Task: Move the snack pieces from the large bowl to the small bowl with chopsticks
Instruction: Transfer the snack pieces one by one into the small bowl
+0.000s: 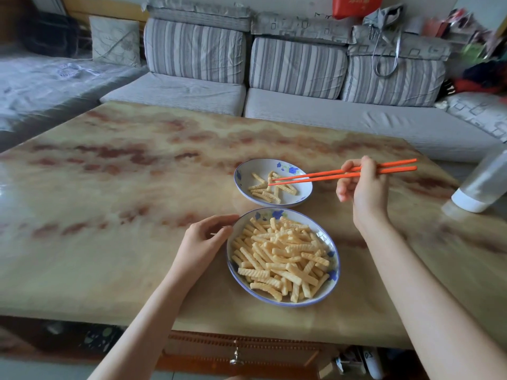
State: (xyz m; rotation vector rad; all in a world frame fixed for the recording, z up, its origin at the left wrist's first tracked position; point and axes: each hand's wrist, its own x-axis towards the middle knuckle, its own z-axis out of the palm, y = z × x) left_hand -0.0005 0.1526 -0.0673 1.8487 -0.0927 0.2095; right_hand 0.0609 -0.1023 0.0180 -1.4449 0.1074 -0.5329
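The large bowl (334,266), white with a blue rim, sits near the table's front edge, heaped with crinkle-cut snack pieces (279,259). Just behind it stands the small bowl (303,194) with several snack pieces (267,189) in it. My right hand (362,185) grips a pair of orange chopsticks (329,175); their tips hover over the small bowl's pieces, and no piece shows between them. My left hand (204,241) rests beside the large bowl, fingers curled against its left rim.
The bowls stand on a marbled beige table (123,187). A clear bottle with a white cap (482,185) lies tilted at the right edge. A grey striped sofa (301,72) runs behind the table. A drawer with a metal handle (236,355) lies under the front edge.
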